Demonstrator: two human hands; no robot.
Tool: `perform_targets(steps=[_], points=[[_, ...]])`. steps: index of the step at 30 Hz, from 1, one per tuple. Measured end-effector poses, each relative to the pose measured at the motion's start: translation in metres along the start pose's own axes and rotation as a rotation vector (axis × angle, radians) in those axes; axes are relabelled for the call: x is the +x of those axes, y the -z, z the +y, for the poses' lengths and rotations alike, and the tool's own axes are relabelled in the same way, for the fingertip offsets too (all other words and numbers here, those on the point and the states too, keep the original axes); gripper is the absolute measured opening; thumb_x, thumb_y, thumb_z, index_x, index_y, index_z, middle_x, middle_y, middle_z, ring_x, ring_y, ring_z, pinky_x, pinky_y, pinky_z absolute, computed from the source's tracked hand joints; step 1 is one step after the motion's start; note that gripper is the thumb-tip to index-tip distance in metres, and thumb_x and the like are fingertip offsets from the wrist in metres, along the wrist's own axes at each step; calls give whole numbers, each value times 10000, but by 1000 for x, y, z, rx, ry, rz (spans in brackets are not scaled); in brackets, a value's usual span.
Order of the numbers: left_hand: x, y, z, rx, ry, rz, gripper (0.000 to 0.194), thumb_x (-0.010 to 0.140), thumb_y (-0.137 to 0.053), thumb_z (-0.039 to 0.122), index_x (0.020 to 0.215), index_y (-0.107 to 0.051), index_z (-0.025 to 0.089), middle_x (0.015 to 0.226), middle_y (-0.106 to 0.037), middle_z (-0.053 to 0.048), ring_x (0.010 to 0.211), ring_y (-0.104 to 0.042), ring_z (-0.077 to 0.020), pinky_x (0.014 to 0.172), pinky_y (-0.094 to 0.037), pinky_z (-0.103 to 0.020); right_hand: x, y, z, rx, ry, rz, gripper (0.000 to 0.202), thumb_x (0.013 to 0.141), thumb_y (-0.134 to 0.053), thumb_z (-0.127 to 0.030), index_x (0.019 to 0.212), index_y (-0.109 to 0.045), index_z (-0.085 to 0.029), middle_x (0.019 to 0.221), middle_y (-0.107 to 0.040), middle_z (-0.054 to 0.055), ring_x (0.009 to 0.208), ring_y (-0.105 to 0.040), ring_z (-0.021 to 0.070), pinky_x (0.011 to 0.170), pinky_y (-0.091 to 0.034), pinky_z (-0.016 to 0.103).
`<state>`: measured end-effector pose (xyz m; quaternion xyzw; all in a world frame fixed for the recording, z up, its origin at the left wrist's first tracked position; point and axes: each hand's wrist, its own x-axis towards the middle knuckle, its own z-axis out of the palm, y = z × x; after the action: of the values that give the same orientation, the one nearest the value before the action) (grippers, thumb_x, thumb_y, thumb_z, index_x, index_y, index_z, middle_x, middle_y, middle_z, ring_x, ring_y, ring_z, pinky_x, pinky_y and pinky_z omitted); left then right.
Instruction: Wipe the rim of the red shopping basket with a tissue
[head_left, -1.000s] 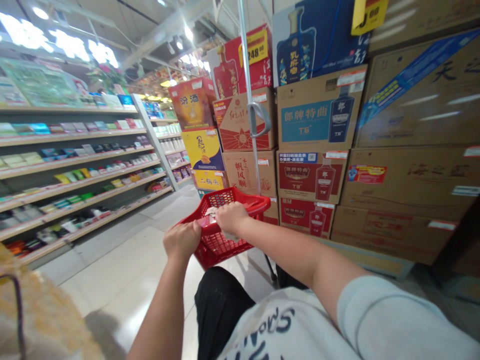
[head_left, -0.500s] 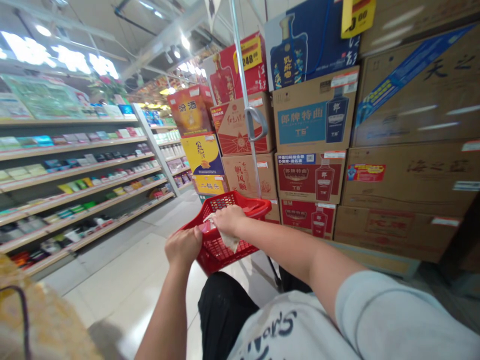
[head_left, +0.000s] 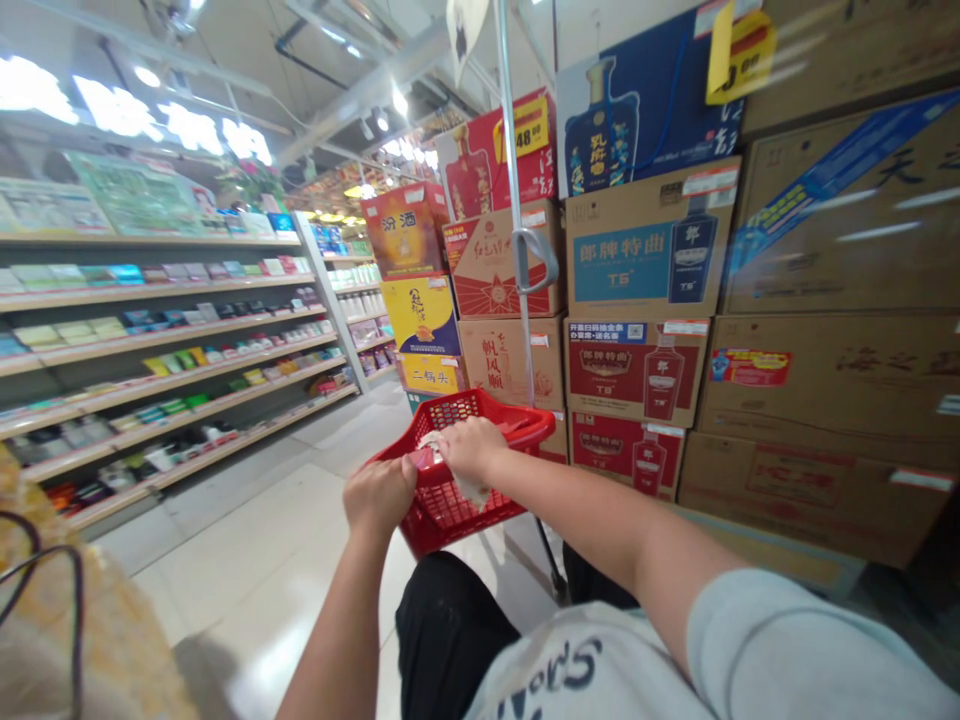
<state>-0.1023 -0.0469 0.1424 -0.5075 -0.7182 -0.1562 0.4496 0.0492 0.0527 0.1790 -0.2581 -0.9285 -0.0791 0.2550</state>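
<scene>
A red plastic basket cart [head_left: 450,515] with perforated walls stands in front of my knees. My left hand [head_left: 379,492] is closed round the near left part of its rim. Over the rim beside it, my right hand [head_left: 472,450] is wrapped round a pale cloth [head_left: 471,488], whose loose end hangs down against the basket's near wall. A pink patch of the rim [head_left: 426,458] shows between the two hands. The basket's inside is mostly hidden by my hands.
Stacked liquor cartons [head_left: 637,370] rise at the right, behind a metal pole [head_left: 510,130] with a grey handle. Shelves [head_left: 180,345] of small packages line the left. Pale floor tiles [head_left: 247,530] run between. A yellow patterned surface with dark cords is at the lower left.
The view has shifted, so the shelves and cartons sit slightly further right and lower. My right hand has moved a little along the rim with the cloth; my left hand keeps its hold.
</scene>
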Motion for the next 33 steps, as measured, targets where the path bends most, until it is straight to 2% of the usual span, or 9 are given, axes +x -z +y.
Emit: perform_targets(steps=[4,6,11,16,19,23,25,30,33], points=[[0,1,1,3,-13,-3,479,910,-321,309,563,-625,178,624,-673,-55,609,-622,-220,629,-373,-334,-23,-10,2,42,87,202,379,948,-295,-332,1189,-537,-167,1106,-622,101,1014,-524,209,878,-354,372],[-1,1,1,5,-10,-5,479,912,-322,315,570,-629,180,627,-674,-55,614,-623,-222,635,-375,-335,-25,-13,4,58,132,255,377,937,-325,-318,1206,-526,-147,1101,-622,108,1007,-519,207,871,-348,363],[-1,2,1,2,18,-22,479,912,-317,313,592,-646,177,640,-677,-68,632,-626,-223,640,-375,-331,-15,-15,3,32,79,162,307,922,-359,-320,952,-619,-160,912,-655,84,851,-547,195,797,-353,345],[-2,3,1,5,-10,-29,484,911,-318,315,566,-629,181,632,-675,-57,621,-621,-218,649,-379,-334,-24,-11,-1,28,61,250,351,941,-308,-323,1131,-561,-171,1039,-636,91,969,-523,216,842,-348,365],[-1,4,1,3,4,-25,482,909,-316,316,576,-636,180,640,-678,-53,633,-626,-215,647,-387,-330,-14,-5,2,8,60,110,372,941,-305,-350,1076,-599,-167,1029,-651,97,937,-555,221,825,-368,363],[-1,5,3,1,23,-31,473,902,-317,310,595,-652,175,652,-682,-60,647,-629,-216,651,-394,-329,6,1,6,4,-11,-33,411,935,-321,-386,849,-663,-174,830,-682,92,769,-595,212,717,-395,337],[-1,5,3,-3,17,-30,465,898,-326,307,595,-653,176,652,-681,-61,641,-626,-215,651,-392,-329,1,0,6,7,-22,-19,422,947,-291,-374,881,-662,-186,859,-683,84,802,-589,210,739,-394,338],[-2,4,2,-16,5,-17,439,888,-354,302,576,-638,183,631,-672,-56,629,-617,-206,650,-375,-318,-25,-8,4,27,62,199,407,953,-277,-325,1246,-513,-170,1145,-610,106,1028,-506,220,893,-338,375],[-2,4,1,-21,14,-23,433,887,-356,297,578,-636,184,628,-669,-55,631,-615,-207,663,-372,-319,-20,-7,6,29,92,129,373,944,-304,-330,1096,-600,-164,1018,-647,96,930,-536,210,851,-353,360]])
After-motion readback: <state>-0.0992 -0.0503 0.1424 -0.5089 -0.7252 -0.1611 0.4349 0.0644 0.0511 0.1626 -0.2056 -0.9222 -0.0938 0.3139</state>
